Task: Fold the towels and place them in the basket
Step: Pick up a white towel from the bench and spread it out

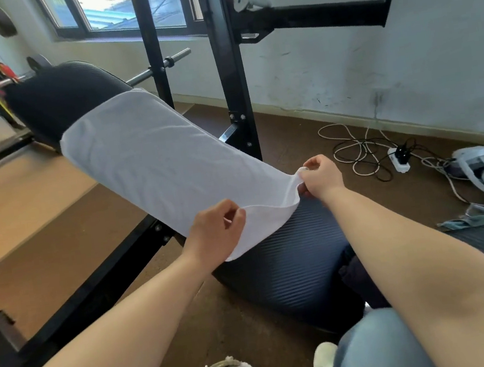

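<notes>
Scuffed white wall (372, 58) w/ window (131, 7) at back, daylight in. Brown floor (300, 144); black rack (232, 92), padded bench (292, 269); pwr strip (399, 160) + cables by wall.

One towel (152, 164), two hands (214, 230) (321, 177), one bench (292, 269)

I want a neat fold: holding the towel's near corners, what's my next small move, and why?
Probably carry both near corners forward to the far edge, halving the towel. It lies spread flat along the bench, and the left hand and right hand each pinch a near corner.
</notes>
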